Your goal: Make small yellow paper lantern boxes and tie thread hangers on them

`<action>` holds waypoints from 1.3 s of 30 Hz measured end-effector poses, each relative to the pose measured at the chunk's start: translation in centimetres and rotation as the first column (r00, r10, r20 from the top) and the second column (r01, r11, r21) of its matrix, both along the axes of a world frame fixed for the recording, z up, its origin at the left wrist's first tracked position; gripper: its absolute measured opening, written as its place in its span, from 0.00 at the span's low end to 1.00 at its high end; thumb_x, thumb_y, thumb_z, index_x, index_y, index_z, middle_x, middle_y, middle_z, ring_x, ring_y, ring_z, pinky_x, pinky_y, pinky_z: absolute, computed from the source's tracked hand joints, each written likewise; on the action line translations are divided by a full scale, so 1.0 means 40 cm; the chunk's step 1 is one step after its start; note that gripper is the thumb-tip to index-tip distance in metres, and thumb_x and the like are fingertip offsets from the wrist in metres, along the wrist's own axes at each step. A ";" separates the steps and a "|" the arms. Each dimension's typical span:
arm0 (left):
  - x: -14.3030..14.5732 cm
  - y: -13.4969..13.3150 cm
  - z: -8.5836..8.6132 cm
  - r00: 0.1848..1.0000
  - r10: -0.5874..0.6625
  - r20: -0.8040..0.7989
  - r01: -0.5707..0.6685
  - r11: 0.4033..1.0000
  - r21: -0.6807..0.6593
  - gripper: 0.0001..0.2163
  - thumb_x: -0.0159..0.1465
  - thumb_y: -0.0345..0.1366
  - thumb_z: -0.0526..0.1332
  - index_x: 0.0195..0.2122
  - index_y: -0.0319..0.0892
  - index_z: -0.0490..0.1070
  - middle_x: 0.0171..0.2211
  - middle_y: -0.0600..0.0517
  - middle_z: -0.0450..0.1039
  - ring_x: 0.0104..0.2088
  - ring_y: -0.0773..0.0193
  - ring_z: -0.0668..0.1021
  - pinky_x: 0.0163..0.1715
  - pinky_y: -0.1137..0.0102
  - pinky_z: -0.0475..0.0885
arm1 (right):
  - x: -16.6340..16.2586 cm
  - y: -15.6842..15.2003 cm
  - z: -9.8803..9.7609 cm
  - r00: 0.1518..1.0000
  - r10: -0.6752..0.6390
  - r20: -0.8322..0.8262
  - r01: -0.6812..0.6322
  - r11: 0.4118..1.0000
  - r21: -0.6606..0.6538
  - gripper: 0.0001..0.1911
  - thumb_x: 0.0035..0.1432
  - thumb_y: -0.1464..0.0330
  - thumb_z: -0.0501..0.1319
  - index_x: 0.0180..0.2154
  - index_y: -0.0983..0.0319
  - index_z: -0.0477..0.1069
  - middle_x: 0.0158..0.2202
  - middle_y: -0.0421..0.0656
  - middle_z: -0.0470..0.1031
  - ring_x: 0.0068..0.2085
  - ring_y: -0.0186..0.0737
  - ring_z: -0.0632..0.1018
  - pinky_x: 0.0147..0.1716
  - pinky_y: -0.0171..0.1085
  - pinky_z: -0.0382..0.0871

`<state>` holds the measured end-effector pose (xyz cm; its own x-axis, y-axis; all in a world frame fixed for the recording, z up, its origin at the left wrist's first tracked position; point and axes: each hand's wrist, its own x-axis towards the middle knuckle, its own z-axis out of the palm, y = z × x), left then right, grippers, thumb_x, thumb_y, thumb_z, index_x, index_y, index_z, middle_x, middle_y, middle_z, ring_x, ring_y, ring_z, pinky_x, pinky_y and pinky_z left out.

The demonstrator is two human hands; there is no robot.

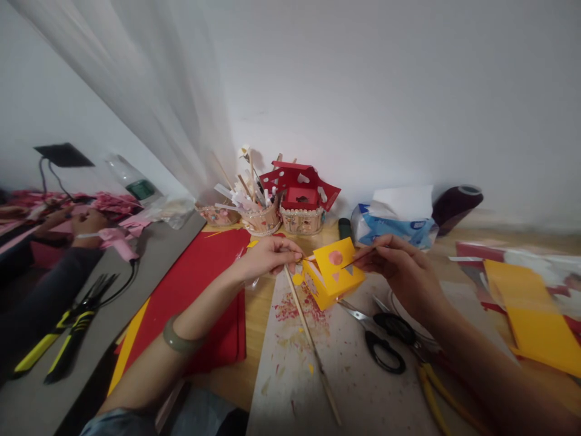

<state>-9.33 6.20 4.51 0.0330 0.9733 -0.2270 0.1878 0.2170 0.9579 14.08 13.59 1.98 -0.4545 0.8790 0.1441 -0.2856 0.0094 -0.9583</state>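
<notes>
A folded yellow paper box (333,278) with round and triangular cut-outs sits tilted between my hands over a stained grey board (290,357). My left hand (275,257) pinches at the box's upper left edge; a short dark bit shows by its fingertips, too small to name. On the other side, my right hand (403,266) is closed in a pinch, its fingertips against the box's right face, where a thin dark line runs to the paper. A thin wooden stick (311,339) lies slantwise below my left hand. Black-handled scissors (385,339) lie open under my right wrist.
Decorated baskets (261,219) of sticks and a red paper box (302,188) stand by the wall, near a tissue pack (394,224). Red paper sheets (200,290) lie left, yellow paper (540,315) right. Yellow-handled pliers (75,327) lie near another person's hands (86,224).
</notes>
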 end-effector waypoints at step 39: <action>-0.022 -0.030 0.034 0.996 -0.090 0.025 0.093 0.979 -0.183 0.12 0.51 0.35 0.68 0.36 0.35 0.79 0.22 0.50 0.77 0.15 0.78 0.61 0.14 0.78 0.53 | 0.011 0.021 0.020 0.994 -0.104 0.017 0.105 0.974 -0.200 0.03 0.39 0.68 0.63 0.21 0.59 0.69 0.24 0.38 0.77 0.24 0.33 0.75 0.21 0.29 0.69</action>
